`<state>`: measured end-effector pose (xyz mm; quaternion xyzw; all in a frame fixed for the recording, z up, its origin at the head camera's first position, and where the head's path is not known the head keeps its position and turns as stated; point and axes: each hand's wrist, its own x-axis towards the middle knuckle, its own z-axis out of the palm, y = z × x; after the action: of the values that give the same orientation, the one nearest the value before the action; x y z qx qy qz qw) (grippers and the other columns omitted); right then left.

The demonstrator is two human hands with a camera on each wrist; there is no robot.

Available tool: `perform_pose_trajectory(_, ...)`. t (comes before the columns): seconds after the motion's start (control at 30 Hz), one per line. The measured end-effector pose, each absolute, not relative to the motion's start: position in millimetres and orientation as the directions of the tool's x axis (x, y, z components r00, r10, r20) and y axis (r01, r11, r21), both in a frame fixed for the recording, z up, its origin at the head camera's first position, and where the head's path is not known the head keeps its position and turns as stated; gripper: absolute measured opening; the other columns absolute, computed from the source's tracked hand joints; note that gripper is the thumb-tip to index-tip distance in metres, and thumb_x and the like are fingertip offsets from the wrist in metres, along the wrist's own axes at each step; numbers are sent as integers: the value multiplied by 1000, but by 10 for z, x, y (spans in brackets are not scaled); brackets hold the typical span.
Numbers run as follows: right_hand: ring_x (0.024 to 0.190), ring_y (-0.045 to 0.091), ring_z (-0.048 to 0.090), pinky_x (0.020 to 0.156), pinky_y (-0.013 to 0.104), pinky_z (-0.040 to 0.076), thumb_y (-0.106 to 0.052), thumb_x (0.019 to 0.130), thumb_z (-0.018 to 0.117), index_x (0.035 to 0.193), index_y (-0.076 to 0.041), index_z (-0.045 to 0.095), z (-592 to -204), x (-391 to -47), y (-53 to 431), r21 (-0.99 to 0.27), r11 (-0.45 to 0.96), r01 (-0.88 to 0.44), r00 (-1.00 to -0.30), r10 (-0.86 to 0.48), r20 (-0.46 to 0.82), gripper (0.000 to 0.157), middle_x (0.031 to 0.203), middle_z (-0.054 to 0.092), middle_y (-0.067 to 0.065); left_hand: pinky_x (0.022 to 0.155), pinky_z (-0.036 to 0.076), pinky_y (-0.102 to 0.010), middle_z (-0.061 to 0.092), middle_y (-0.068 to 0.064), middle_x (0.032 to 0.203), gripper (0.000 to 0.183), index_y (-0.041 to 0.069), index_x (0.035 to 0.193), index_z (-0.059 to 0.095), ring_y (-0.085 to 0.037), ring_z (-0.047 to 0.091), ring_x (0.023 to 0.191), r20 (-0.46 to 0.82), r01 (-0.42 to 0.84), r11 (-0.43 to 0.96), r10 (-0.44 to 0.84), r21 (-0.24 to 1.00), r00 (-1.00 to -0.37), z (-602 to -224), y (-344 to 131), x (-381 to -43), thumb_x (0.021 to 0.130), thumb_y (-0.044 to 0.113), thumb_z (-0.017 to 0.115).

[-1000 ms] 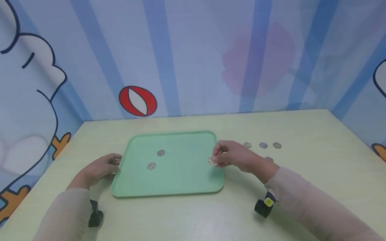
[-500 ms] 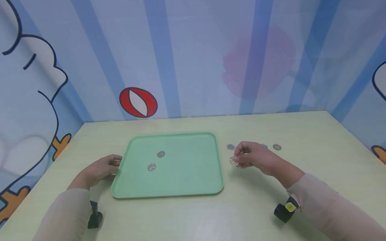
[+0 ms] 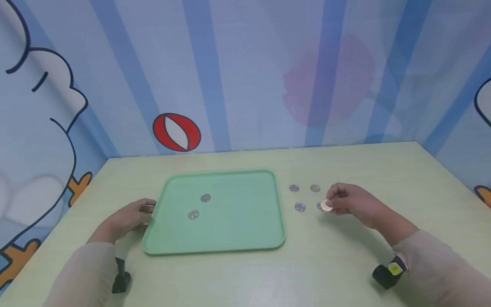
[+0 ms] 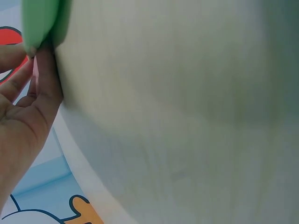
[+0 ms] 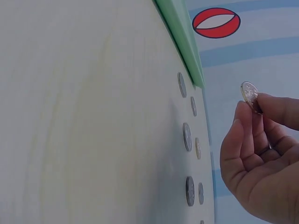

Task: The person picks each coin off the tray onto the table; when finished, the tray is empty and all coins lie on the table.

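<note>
In the head view, two coins lie on the green tray [image 3: 245, 230], a silvery coin [image 3: 205, 198] behind another coin [image 3: 193, 214]. At the tray's left rim is my left hand [image 3: 128, 219]; the left wrist view shows the tray edge [image 4: 39, 23] held between its fingers and thumb. My right hand [image 3: 354, 204] is right of the tray, raised above the table. Its thumb and fingertips pinch a coin [image 5: 250, 93], tilted on edge. Beneath and beside this hand, several coins lie flat in rows, among them a silver coin [image 3: 300, 207] and a coin [image 3: 315, 188]; the hand hides some.
The pale table [image 3: 245, 281] reaches back to a blue striped backdrop [image 3: 253, 76] with cartoon prints. A black wrist camera [image 3: 387, 275] hangs under the right wrist, a similar black camera [image 3: 121, 279] beside the left.
My right hand has moved right with the pinched coin, from over the tray's right rim to above the rows of coins. Nearer coins have come into sight. The left hand stays put.
</note>
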<state>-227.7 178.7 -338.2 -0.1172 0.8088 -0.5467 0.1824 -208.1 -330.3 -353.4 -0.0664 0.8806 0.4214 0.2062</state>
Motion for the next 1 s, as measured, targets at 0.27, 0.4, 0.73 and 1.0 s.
perform_pose_trajectory(0.27,81,17,54,74,28,47,-9,84,51,91,3,47,-3430,-2287,2006,-919,394,17,-920,-353,-168,15,89,52,9,91,34,-50,34,-27,125,55,-5,130,24,-37,39,110,-420,-300,638,41,709,-906,-3549,-3304,-2088,80,2,46)
perform_pose_trajectory(0.4,79,12,54,72,26,48,-10,84,51,90,3,47,-3435,-2294,2120,-913,407,19,-929,-331,-167,15,102,48,17,91,33,-50,33,-27,126,55,-5,130,24,-37,38,111,-421,-303,636,38,710,-906,-3555,-3304,-2089,80,2,47)
perform_pose_trajectory(0.73,72,10,51,66,24,48,-14,84,53,92,3,47,-3487,-2386,2402,-863,505,19,-955,-246,-165,19,85,52,2,90,35,-49,34,-27,125,54,-6,130,24,-37,38,110,-414,-290,635,51,715,-909,-3540,-3300,-2077,81,2,45)
perform_pose_trajectory(1.0,64,16,45,55,26,42,-11,82,54,91,4,49,-3553,-2445,2479,-782,623,17,-957,-216,-193,19,72,48,3,91,35,-48,32,-27,127,54,-6,130,23,-38,35,113,-416,-291,635,54,716,-908,-3535,-3304,-2083,81,2,45)
